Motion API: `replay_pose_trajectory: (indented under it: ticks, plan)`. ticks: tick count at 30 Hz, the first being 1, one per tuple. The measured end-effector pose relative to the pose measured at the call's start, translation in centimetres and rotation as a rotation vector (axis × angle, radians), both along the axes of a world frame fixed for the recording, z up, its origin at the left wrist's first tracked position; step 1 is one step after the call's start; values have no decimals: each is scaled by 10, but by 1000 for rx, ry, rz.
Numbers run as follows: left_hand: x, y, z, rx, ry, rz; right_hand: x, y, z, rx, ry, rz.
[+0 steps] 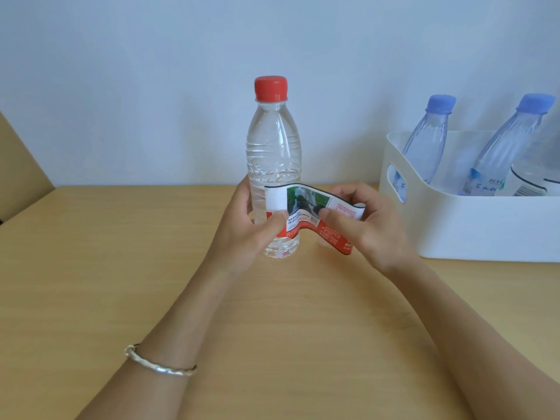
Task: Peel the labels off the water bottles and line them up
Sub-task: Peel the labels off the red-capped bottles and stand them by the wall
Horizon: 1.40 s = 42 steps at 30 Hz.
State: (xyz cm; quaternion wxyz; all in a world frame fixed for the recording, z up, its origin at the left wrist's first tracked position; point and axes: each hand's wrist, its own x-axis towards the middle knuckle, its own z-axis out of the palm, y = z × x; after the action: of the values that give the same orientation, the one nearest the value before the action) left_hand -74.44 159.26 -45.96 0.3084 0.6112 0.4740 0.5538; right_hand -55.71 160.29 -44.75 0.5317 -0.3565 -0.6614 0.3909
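A clear water bottle (274,153) with a red cap stands upright on the wooden table (121,268), in the middle. My left hand (242,228) wraps around its lower part, thumb pressed on the label's attached end. The red, white and green label (309,207) is partly peeled and stretches to the right of the bottle. My right hand (366,225) pinches the loose end of the label between thumb and fingers.
A white plastic bin (472,225) stands at the right on the table, holding a few blue-capped bottles (430,137) (509,144) with labels on. A pale wall rises behind the table. A silver bracelet (157,363) is on my left wrist.
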Motion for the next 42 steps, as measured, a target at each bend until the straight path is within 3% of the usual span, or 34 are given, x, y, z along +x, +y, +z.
replay_pose_trajectory:
  ticks: [8, 18, 24, 28, 38, 42]
  plan:
    - [3, 1, 0, -48, 42, 71, -5, -1, -2, 55, -120, -29]
    - [1, 5, 0, -89, 37, 216, 4, 0, 2, -41, 53, 16]
    - [-1, 8, 5, -57, 45, 313, 1, -2, 3, -39, -6, -16]
    - [-10, 10, 2, -8, 108, 401, 5, 1, 6, -33, 72, -83]
    - [-9, 1, 1, -46, 26, 243, 4, 10, -3, 56, -249, -271]
    - [-2, -3, 0, -43, 31, 148, 2, 8, -1, -18, -154, -275]
